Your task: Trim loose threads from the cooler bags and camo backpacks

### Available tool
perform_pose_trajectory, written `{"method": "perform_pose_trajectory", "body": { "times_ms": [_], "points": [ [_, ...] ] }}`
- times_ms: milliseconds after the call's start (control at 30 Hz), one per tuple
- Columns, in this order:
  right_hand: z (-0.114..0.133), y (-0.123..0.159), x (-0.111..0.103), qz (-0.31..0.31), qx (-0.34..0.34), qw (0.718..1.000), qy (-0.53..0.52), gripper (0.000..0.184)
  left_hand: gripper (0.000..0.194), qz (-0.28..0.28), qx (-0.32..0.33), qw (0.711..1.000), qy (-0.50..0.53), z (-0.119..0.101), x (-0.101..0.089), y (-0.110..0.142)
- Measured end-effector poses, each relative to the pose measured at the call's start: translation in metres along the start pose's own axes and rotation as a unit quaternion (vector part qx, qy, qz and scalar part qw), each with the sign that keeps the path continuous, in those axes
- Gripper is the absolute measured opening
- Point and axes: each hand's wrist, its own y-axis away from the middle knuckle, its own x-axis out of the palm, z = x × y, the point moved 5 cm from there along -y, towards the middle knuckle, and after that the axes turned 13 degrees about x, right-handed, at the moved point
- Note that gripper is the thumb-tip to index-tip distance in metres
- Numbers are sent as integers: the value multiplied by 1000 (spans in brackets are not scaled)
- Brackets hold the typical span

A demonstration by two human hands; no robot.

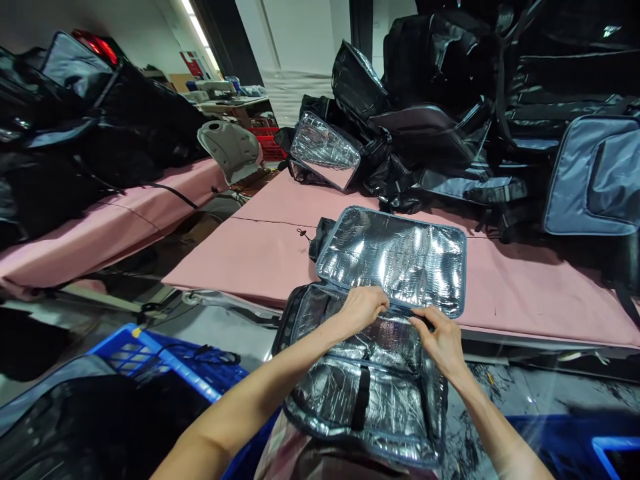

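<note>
An insulated bag with a silver foil lining lies open in front of me, its near part over my lap. Its foil-lined lid, bound in grey-blue edging, is folded back onto the pink table. My left hand is closed, pinching the seam strip where the lid meets the bag. A little to the right, my right hand pinches the same seam between thumb and fingers. A black strap crosses the foil inside the bag.
The pink-covered table holds piled black bags at the back and right, with a grey-blue panel among them. More black bags cover a second pink table at left. Blue crates stand on the floor at both sides. Behind is a grey chair.
</note>
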Motion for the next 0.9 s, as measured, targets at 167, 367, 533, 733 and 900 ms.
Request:
{"method": "perform_pose_trajectory", "body": {
  "times_ms": [167, 367, 533, 733, 900],
  "points": [
    [3, -1, 0, -1, 3, 1000, 7, 20, 17, -33, -52, 998, 24, 3, 0, -1],
    [6, -3, 2, 7, 10, 999, 32, 17, 21, -65, -62, 991, 96, 12, -4, 4],
    [0, -2, -1, 12, 22, 1000, -14, 18, 12, -71, 29, 990, 117, 7, -3, 12],
    [1, -2, 0, 0, 12, 1000, 8, 19, 14, -86, 41, 993, -71, 0, 4, 26],
    [7, -7, 3, -15, 3, 999, 40, 22, 18, -103, 54, 991, -67, -4, 1, 26]
  ]
}}
